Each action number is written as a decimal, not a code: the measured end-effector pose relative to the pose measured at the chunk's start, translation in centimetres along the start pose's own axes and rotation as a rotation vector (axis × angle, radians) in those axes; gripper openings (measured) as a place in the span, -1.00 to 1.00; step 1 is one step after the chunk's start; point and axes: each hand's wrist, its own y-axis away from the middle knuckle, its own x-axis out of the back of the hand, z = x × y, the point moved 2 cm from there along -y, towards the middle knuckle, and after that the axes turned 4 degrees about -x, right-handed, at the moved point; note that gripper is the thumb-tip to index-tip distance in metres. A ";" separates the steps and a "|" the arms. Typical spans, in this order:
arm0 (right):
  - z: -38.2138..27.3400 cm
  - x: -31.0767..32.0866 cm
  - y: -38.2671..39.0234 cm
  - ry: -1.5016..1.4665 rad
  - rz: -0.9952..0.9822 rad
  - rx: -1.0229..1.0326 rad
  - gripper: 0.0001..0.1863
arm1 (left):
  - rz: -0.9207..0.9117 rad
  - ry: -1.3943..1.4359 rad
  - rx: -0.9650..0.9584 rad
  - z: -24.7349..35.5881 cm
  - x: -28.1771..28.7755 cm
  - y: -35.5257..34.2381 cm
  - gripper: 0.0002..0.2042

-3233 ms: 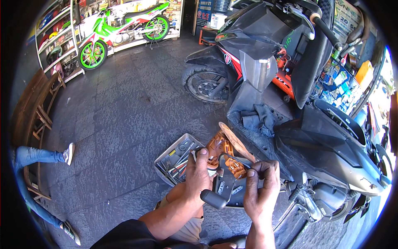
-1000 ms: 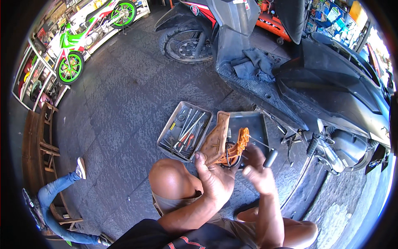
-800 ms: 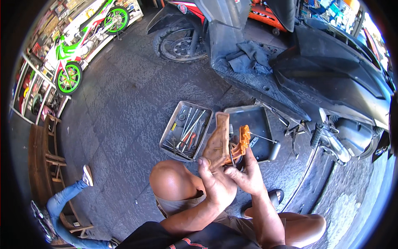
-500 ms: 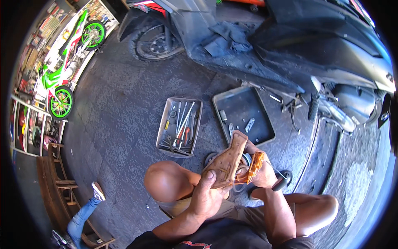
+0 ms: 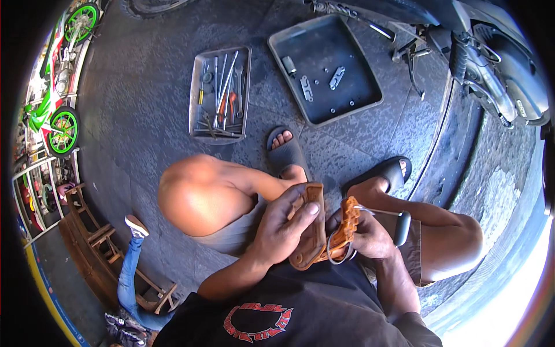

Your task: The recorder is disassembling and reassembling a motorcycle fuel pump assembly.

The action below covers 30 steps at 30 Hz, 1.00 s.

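Both my hands work over my lap on what looks like a fuel pump unit with an orange plastic body [image 5: 348, 222]. A thin wire arm runs out from it to a dark cylindrical float [image 5: 402, 229]. My left hand [image 5: 277, 228] grips a flat brown, stained piece [image 5: 314, 231], its thumb pressed on the face. My right hand [image 5: 373, 237] is closed round the orange body, and its fingertips are partly hidden behind it. A loop of grey hose or cable [image 5: 330, 251] hangs under the unit. Whether the brown piece is joined to the orange body, I cannot tell.
Ahead on the dark floor lie a tray of hand tools [image 5: 192, 110] and a larger black tray [image 5: 370, 69] with metal plates and small nuts. A motorcycle [image 5: 497, 63] stands at the far right. A wooden bench [image 5: 87, 254] and a person's jeans-clad leg [image 5: 128, 277] are at left.
My view has tilted down, so the trays sit higher. Both hands have drawn the unit closer to my body and turned it; the brown piece now shows more edge-on.
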 end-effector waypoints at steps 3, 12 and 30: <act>1.6 0.9 1.3 -0.072 0.023 0.007 -0.63 | 0.220 -0.044 -0.260 0.3 -1.7 -0.7 -0.58; 0.2 -0.2 1.4 -0.287 0.043 -0.138 -0.76 | -0.416 -0.575 -0.555 4.9 -1.3 -0.8 -0.80; -0.2 0.1 1.5 -0.100 -0.015 -0.162 -0.74 | -0.578 -0.857 -0.299 6.7 -1.2 -0.6 -0.73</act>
